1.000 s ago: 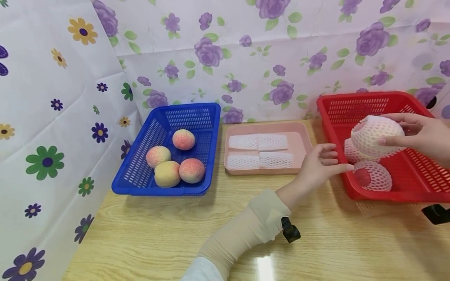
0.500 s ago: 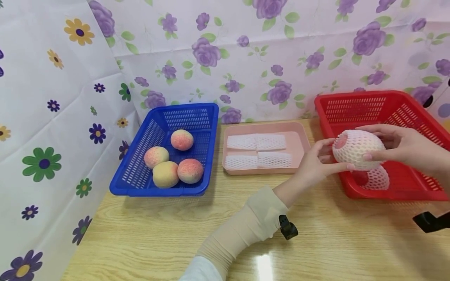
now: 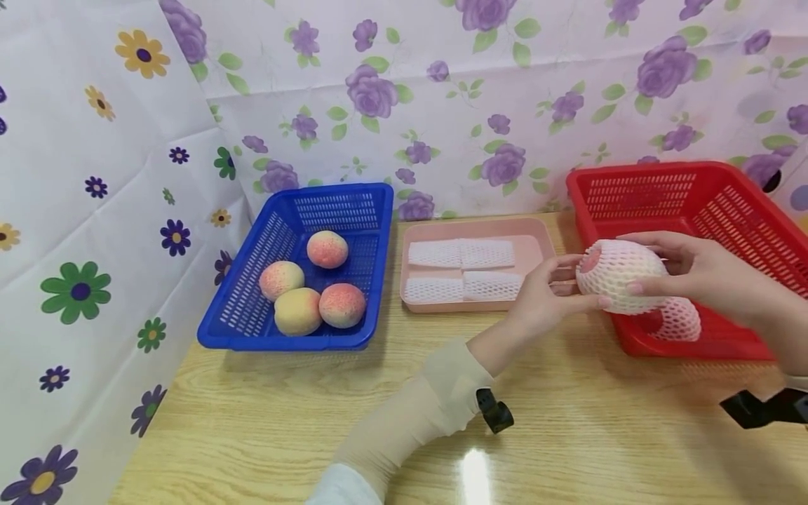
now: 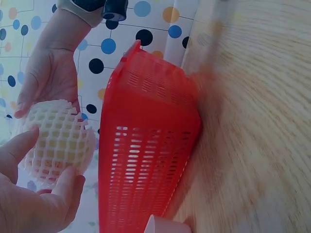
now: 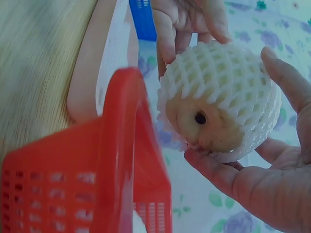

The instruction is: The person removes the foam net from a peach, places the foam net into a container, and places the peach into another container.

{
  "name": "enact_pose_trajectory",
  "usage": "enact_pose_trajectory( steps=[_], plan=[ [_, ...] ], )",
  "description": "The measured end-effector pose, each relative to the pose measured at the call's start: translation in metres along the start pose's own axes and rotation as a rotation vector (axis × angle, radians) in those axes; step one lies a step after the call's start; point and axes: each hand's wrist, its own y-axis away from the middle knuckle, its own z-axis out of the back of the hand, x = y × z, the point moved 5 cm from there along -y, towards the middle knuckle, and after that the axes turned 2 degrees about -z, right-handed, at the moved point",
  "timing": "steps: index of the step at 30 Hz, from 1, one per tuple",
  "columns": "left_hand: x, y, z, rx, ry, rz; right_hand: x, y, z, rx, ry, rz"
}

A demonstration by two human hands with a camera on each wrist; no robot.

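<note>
A peach in a white foam net [image 3: 621, 277] is held up over the left rim of the red basket [image 3: 621, 344]. My right hand [image 3: 701, 273] grips it from the right, thumb in front and fingers behind. From the other side my left hand [image 3: 536, 301] holds it between thumb and fingers. In the right wrist view, a bare end of the peach [image 5: 201, 124] with a small dark hole shows through the net's opening. Under it, another netted peach [image 3: 678, 320] lies in the red basket, partly hidden.
A blue basket [image 3: 284, 342] with several bare peaches [image 3: 342, 306] stands on the left of the wooden table [image 3: 252, 421]. Between the baskets, a pink tray [image 3: 533, 245] bears several flat foam nets [image 3: 435, 254]. Floral cloth [image 3: 442, 105] hangs behind.
My right hand has brought the netted peach left and down from inside the red basket to its left rim. My left hand has taken hold of it, and both have shifted slightly left.
</note>
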Motion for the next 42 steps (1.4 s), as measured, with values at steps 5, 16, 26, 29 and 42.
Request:
enact_pose_trajectory(
  steps=[5, 16, 26, 29, 42],
  plan=[
    [0.002, 0.012, 0.014, 0.012, 0.04, -0.009, 0.013, 0.004, -0.013, 0.028, -0.068, 0.059],
    [0.01, 0.038, 0.049, 0.075, 0.019, -0.001, 0.035, 0.004, -0.053, 0.165, -0.188, 0.294],
    [0.021, 0.053, 0.068, 0.156, -0.117, 0.074, 0.038, 0.008, -0.084, 0.143, -0.23, 0.245],
    [0.027, 0.056, 0.072, 0.165, -0.153, 0.086, 0.034, 0.007, -0.095, 0.14, -0.271, 0.227],
    [0.047, 0.075, 0.103, 0.242, -0.216, 0.119, 0.034, -0.003, -0.135, 0.182, -0.371, 0.308]
  ],
)
